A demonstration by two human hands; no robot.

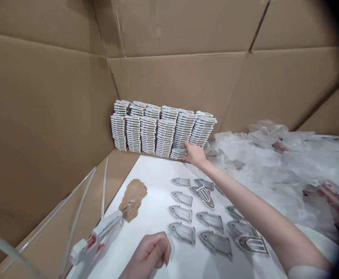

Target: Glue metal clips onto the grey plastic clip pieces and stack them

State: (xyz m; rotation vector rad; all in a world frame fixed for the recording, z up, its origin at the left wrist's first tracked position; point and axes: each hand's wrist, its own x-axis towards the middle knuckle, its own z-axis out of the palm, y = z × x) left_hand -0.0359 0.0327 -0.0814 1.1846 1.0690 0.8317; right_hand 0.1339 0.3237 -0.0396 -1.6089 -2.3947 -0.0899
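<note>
My right hand (195, 154) reaches to the foot of the stacked pieces (165, 135), its fingers closed on a grey arched window-shaped piece (179, 151) at the front. The fingertips are partly hidden there. Near the front of the white board (154, 174), my left hand (154, 250) is curled into a fist, with nothing showing in it. Several grey arched pieces (182, 232) lie in rows between the hands. Two decorated pieces with pale bars, one (206, 197) farther back and one (253, 245) nearer, rest on top of grey ones.
A white glue gun (100, 234) with red parts lies at the left, its nozzle by a brown glue-smeared scrap (133, 199). Clear glue sticks (79, 213) lie on cardboard beyond it. Crumpled plastic bags (262, 155) heap up at the right. Tall cardboard walls (175, 77) enclose the surface.
</note>
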